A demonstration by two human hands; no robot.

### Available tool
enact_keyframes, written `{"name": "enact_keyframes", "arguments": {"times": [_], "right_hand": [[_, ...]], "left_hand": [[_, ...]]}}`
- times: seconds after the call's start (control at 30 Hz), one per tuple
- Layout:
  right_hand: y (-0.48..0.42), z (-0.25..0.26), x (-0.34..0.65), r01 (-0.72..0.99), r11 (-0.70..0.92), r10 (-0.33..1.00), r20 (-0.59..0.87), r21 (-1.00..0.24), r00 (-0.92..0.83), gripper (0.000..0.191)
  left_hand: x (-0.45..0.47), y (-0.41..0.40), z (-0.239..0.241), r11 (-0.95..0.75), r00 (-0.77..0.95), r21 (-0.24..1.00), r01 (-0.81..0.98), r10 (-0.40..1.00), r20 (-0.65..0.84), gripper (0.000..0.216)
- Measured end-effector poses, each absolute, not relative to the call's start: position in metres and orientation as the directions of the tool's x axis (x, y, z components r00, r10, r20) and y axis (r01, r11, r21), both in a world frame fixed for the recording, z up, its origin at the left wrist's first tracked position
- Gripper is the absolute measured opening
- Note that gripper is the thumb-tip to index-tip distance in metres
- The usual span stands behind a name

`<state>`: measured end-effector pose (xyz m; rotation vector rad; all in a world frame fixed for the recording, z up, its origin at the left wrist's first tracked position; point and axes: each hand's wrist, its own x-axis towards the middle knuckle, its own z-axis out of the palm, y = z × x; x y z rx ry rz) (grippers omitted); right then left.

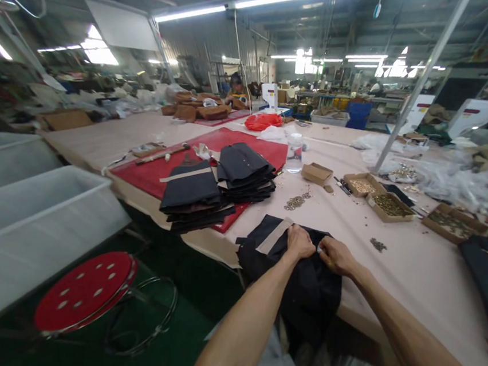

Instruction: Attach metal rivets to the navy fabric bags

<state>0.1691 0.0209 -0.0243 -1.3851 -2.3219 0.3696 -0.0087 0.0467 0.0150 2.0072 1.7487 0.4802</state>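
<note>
A black fabric piece with a beige strip lies over the table's front edge and hangs down towards my lap. My left hand is closed on the fabric just right of the strip. Close beside it, my right hand is closed at the fabric's right part; a small pale spot shows at its fingertips, too small to name. Beyond the hands lie two stacks of folded black fabric pieces, a left stack with a beige strip on top and a right stack. Metal rings lie loose nearby.
A red mat carries the stacks and a hammer. Boxes of small metal parts stand right, near a slanted metal pole. A clear plastic jar stands mid-table. Left are a red stool and white bins. A person sits far back.
</note>
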Motion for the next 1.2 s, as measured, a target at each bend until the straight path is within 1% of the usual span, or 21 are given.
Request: {"name": "enact_keyframes", "arguments": {"times": [0.1,0.23,0.33,0.43,0.53,0.6,0.77,0.9,1.07,1.2], "right_hand": [[0.024,-0.027,0.171,0.771,0.454,0.891,0.215,-0.446,-0.401,0.011],[0.025,-0.029,0.172,0.731,0.454,0.890,0.230,-0.509,-0.393,0.012],[0.027,-0.028,0.170,0.726,0.388,0.920,0.192,-0.568,-0.342,0.013],[0.034,-0.023,0.167,0.713,0.272,0.955,0.087,-0.647,-0.285,0.014],[0.046,-0.014,0.165,0.681,0.101,0.960,-0.107,-0.726,-0.257,0.011],[0.055,-0.008,0.164,0.664,0.014,0.944,-0.209,-0.748,-0.256,0.009],[0.076,-0.003,0.163,0.656,-0.066,0.909,-0.317,-0.752,-0.271,0.012],[0.088,-0.004,0.165,0.663,-0.144,0.874,-0.408,-0.735,-0.263,0.013],[0.095,0.000,0.170,0.671,-0.202,0.820,-0.498,-0.713,-0.282,0.007],[0.097,0.004,0.167,0.709,-0.211,0.797,-0.538,-0.673,-0.273,0.003]], "left_hand": [[-0.010,0.048,0.011,-0.102,0.133,0.537,0.838,0.991,-0.018,0.009],[-0.011,0.049,0.009,-0.118,0.131,0.541,0.833,0.991,0.015,0.009],[-0.012,0.049,0.008,-0.118,0.129,0.544,0.830,0.992,0.018,0.008],[-0.012,0.049,0.009,-0.107,0.125,0.552,0.827,0.992,0.005,0.009],[-0.012,0.050,0.008,-0.098,0.118,0.549,0.830,0.993,-0.002,0.010],[-0.012,0.050,0.006,-0.084,0.103,0.555,0.828,0.995,-0.002,0.012],[-0.012,0.052,0.001,-0.110,0.113,0.566,0.817,0.993,0.031,0.015],[-0.010,0.053,0.000,-0.114,0.122,0.555,0.824,0.992,0.022,0.015],[-0.010,0.056,0.004,-0.130,0.148,0.551,0.825,0.989,0.011,0.016],[-0.015,0.060,0.011,-0.182,0.225,0.528,0.829,0.974,-0.017,0.013]]}}
